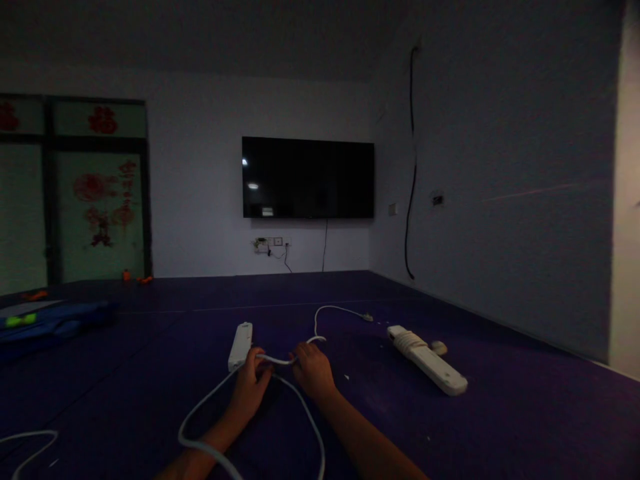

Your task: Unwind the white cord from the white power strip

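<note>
A white power cord (277, 361) stretches between my two hands above the purple surface. My left hand (249, 385) has its fingers curled round the cord, close to the near end of a white power strip (241, 345). To its right, my right hand (313, 371) grips the same cord, back of the hand up, hiding the fingertips. Loose loops of cord hang toward me on both sides of my left hand. Beyond my right hand the cord curves away to a plug (367, 317) lying on the surface.
At right lies a second white power strip (440, 370) with its cord wound round one end. Blue fabric (60, 323) lies at left, with another piece of white cord (35, 435) nearer me. A television (308, 178) hangs on the far wall.
</note>
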Tool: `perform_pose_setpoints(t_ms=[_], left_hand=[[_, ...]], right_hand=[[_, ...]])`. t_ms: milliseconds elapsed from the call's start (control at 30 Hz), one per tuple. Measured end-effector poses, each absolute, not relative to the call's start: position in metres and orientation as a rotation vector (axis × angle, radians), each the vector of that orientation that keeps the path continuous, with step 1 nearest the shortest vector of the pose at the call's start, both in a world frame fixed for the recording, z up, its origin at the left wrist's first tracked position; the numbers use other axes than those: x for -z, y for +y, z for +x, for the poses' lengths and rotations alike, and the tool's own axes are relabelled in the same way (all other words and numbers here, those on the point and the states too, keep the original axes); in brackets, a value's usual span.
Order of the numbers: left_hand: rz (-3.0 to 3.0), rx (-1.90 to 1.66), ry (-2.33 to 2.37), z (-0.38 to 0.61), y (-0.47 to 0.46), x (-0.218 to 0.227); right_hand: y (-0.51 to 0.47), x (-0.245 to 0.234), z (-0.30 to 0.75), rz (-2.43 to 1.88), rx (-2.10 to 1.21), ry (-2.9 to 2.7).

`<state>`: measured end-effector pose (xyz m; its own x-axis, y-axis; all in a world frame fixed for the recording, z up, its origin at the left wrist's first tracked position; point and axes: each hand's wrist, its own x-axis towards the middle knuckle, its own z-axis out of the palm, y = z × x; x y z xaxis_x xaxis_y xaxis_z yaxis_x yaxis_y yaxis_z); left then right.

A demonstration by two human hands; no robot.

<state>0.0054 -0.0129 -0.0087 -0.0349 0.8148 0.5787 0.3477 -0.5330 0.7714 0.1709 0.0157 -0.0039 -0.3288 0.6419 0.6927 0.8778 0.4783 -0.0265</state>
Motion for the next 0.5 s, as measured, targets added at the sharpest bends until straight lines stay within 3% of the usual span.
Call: perform_pose_setpoints(t_ms=[500], left_hand=[[1.804,-1.618,1.159,0.001,-0.008,0.013]], right_hand=[[0.006,0.005,0.16,-0.818,0.739,-2.422]])
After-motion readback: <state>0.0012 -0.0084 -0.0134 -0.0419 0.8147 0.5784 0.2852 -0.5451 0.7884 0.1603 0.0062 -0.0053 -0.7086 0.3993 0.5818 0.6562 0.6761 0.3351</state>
